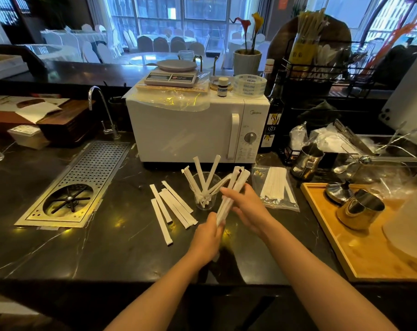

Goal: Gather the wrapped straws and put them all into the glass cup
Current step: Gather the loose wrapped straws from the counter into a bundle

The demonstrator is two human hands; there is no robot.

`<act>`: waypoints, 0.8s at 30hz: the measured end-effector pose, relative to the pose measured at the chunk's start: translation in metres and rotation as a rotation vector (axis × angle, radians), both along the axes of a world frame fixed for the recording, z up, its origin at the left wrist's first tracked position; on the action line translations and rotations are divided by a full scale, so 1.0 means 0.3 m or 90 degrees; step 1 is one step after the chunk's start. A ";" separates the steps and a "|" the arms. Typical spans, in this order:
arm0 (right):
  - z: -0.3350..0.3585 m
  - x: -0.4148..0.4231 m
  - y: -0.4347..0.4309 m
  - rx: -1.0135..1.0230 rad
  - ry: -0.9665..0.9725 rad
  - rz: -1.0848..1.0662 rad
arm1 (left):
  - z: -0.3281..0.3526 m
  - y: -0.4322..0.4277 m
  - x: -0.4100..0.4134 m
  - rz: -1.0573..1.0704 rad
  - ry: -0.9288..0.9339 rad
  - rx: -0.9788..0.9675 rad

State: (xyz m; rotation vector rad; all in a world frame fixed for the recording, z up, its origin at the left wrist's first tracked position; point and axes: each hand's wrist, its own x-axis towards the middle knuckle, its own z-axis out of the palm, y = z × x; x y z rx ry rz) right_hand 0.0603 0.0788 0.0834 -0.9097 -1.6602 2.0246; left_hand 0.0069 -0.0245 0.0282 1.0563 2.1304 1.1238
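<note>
Together, both hands' fingers clench a bundle of wrapped straws beside the glass cup.

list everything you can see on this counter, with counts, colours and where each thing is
glass cup: one, clear, centre of the counter, several wrapped straws standing in it
loose straws: about six, white wrappers, lying on the counter left of the cup
held straws: a bundle, white, gripped by both hands beside the cup
bag of straws: one, clear plastic, white straws inside, right of the cup
microwave: one, white, behind the cup
scale: one, grey, on top of the microwave
rinser tray: one, steel, set into the counter at left
wooden tray: one, tan, at right, holding metal cups
left hand: holds the bundle's lower end
right hand: holds the bundle's middle
</note>
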 end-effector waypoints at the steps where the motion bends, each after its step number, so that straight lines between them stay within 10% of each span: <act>1: 0.002 -0.011 -0.011 -0.010 0.023 -0.003 | 0.011 -0.006 0.001 -0.001 -0.012 0.000; 24: 0.014 -0.173 -0.177 0.134 0.007 0.119 | 0.058 -0.035 -0.104 0.192 -0.235 0.046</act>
